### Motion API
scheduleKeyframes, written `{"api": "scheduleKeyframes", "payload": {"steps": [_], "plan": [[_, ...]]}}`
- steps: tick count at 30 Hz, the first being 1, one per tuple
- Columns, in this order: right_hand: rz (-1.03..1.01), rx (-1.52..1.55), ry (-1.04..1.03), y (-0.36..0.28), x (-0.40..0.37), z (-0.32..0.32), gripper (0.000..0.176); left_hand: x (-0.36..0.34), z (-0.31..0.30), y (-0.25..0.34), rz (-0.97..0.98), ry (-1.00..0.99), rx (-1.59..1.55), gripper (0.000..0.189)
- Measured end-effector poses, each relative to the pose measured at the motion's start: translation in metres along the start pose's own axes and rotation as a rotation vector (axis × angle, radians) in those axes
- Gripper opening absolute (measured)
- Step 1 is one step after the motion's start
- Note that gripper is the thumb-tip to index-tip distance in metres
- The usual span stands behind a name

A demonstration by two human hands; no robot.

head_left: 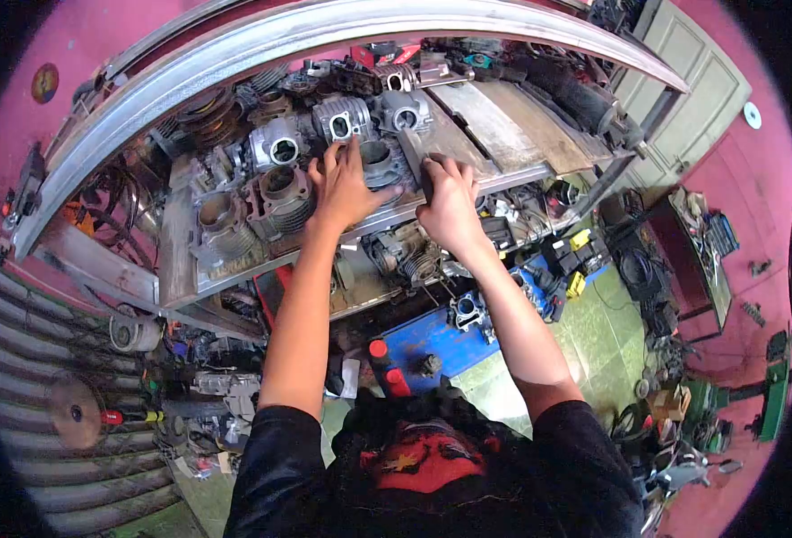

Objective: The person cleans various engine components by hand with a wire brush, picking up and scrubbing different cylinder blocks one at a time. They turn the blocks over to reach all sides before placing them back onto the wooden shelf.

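My left hand (346,186) is at the front of a wooden shelf (179,260), its thumb and fingers spread around the near left side of a grey engine cylinder (377,154) with a round bore. The cylinder stands upright, partly covered by that hand. Just to its right, my right hand (450,199) is closed around a dark, narrow object (428,176); its kind is hidden by the fingers. A flat grey strip (410,151) lies between the cylinder and the right hand.
Several more cylinders, such as a brownish one (279,190), crowd the shelf's left half. A metal rail (360,25) crosses above. Wooden boards (494,117) cover the right side. Below are engine parts on a lower shelf and a blue mat (432,336) on the floor.
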State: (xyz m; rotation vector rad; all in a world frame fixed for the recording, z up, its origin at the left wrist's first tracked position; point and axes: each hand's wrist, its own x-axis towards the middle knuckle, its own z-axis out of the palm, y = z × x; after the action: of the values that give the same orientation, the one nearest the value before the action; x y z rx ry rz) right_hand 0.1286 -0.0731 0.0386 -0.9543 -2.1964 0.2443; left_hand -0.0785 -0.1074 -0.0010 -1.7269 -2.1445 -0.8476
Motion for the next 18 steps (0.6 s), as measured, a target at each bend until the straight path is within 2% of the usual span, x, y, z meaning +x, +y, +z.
{"api": "scheduleKeyframes", "payload": {"steps": [3,4,7,9,11,12,15,17,18], "plan": [[-0.034,-0.045,-0.006,-0.007,0.008,0.007,0.065,-0.002,0.007,0.005,-0.032,0.067,0.063,0.125],[-0.035,-0.081,-0.003,-0.012,0.011,0.008,0.063,-0.002,0.009,0.006,-0.028,0.115,0.072,0.116],[0.052,-0.148,-0.104,-0.025,0.028,0.005,0.065,-0.001,0.007,0.003,0.016,0.136,0.024,0.111],[0.034,-0.155,-0.085,-0.017,0.048,0.019,0.063,-0.001,0.006,0.002,0.02,0.123,0.01,0.109],[0.089,-0.215,-0.139,-0.006,0.073,0.032,0.057,0.002,0.005,0.001,0.02,0.121,0.0,0.108],[0.068,-0.176,-0.091,-0.002,0.081,0.039,0.048,0.001,0.005,0.002,0.026,0.144,-0.021,0.107],[0.025,-0.07,-0.047,0.015,0.076,0.047,0.051,-0.002,0.007,0.003,0.022,0.17,-0.03,0.106],[0.013,-0.088,-0.097,0.001,0.05,0.021,0.055,-0.001,0.006,0.004,0.009,0.185,-0.015,0.105],[-0.062,-0.115,-0.075,0.0,0.034,0.012,0.057,0.0,0.003,0.006,-0.001,0.177,-0.028,0.106]]}}
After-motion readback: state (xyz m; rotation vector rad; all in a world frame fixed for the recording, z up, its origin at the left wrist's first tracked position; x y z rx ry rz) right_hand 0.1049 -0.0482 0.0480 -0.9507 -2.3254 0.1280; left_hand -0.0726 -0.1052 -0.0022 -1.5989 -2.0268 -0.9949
